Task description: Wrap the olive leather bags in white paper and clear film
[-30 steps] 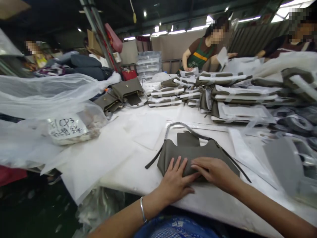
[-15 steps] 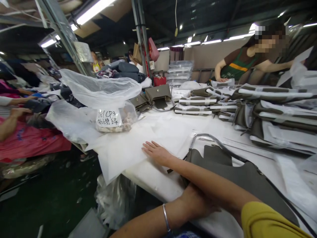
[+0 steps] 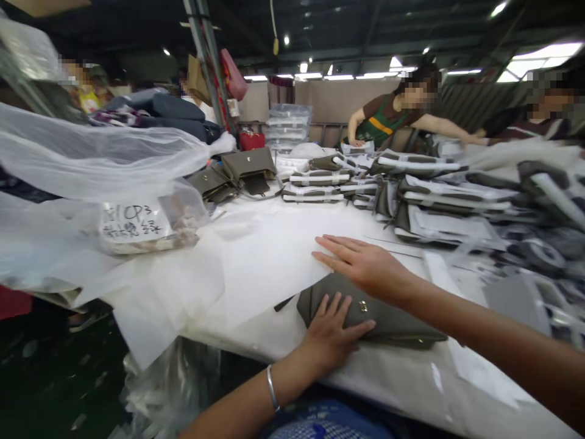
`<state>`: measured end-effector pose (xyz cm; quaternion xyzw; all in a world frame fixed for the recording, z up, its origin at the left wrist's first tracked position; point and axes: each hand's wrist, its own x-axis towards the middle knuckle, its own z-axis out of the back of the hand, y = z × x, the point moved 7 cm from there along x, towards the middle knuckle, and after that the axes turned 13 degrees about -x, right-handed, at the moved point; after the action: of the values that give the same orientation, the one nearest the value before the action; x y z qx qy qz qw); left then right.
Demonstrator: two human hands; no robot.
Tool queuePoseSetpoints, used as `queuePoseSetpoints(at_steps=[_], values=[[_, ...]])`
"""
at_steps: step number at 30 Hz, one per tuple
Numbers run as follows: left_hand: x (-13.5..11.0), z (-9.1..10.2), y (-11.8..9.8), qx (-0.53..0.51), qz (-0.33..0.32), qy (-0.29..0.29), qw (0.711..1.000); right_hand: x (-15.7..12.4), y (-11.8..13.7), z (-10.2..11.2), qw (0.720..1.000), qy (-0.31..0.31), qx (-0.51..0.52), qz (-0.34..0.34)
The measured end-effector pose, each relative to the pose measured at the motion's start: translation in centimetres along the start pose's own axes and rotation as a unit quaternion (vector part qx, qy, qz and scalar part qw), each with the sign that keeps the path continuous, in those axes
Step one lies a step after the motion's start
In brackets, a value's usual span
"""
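An olive-grey handbag (image 3: 388,320) with a small gold clasp lies flat at the near edge of the table. My left hand (image 3: 333,332), wearing a silver bracelet on the wrist, rests on the bag's left part with its fingers spread. Above the bag's far edge, my right hand (image 3: 365,265) has its fingers stretched out toward the left, the fingertips over the edge of thin white sheets (image 3: 260,262). Whether those fingertips press on the top sheet cannot be made out. The bag's far edge is partly hidden by my right hand and forearm.
A clear plastic bag (image 3: 183,213) with a handwritten label stands at left. Behind are unwrapped olive handbags (image 3: 251,167) and stacks of wrapped handbags (image 3: 315,186). A co-worker (image 3: 379,122) in a green apron reaches across the far side; another person (image 3: 539,116) is at right.
My right hand has moved right, from the white sheets to above the bag. My left hand now lies spread on the bag, whose clasp side faces up. The view has swung right.
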<state>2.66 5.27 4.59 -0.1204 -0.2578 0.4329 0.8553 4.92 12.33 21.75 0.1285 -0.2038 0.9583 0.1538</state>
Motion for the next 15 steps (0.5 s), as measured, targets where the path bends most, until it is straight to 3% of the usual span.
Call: queuePoseSetpoints(at_steps=[3,8,11,15], values=[[0.1,-0.3,0.0,-0.008,0.014,0.012,1.000,-6.4,-0.7,0.2,0.996,0.073,-0.008,-0.057],[-0.5,-0.9,0.3,0.004,0.016,0.009,1.000,-13.9,1.7,-2.9,0.973,0.211,0.016,-0.096],[-0.9,-1.3,0.6,0.036,-0.002,-0.009,0.999,-14.5,2.4,-4.1,0.958,0.250,0.071,-0.125],[-1.4,-2.0,1.3,0.077,0.005,-0.032,0.996,-12.6,0.2,-5.9,0.933,0.279,0.038,-0.226]])
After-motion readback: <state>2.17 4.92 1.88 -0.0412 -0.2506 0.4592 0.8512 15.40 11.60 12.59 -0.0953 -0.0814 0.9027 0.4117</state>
